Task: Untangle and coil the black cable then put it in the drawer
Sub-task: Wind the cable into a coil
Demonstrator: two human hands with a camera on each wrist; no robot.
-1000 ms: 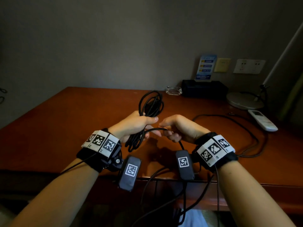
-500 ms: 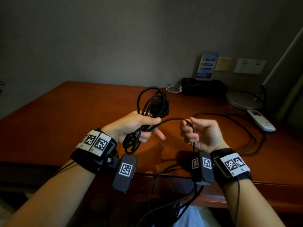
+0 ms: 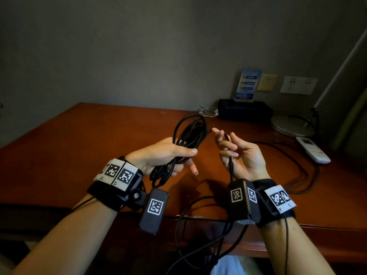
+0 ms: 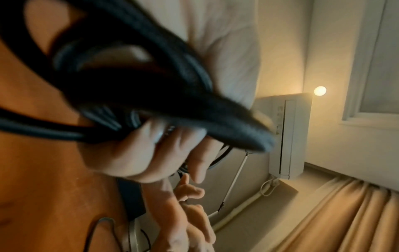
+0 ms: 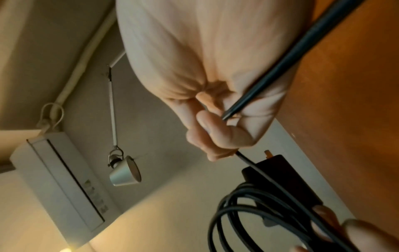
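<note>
Over the brown desk, my left hand grips a bundle of loops of the black cable, thumb laid across the strands. The loops stand up past the hand and hang below it. My right hand is palm up just right of the coil, its fingers curled round a single strand. That strand drops past my wrist and over the desk's front edge. In the right wrist view the strand passes through the curled fingers to the coil. The left wrist view shows the blurred coil close up. No drawer is in view.
At the back right stand a black box, a glass dish and a round lamp base. A white remote and another thin black cord lie on the desk's right side. Wrist-camera cables hang below the front edge.
My right hand has turned from palm down to palm up and risen beside the coil, carrying the loose strand with it. The left hand has tilted the coil rightward.
</note>
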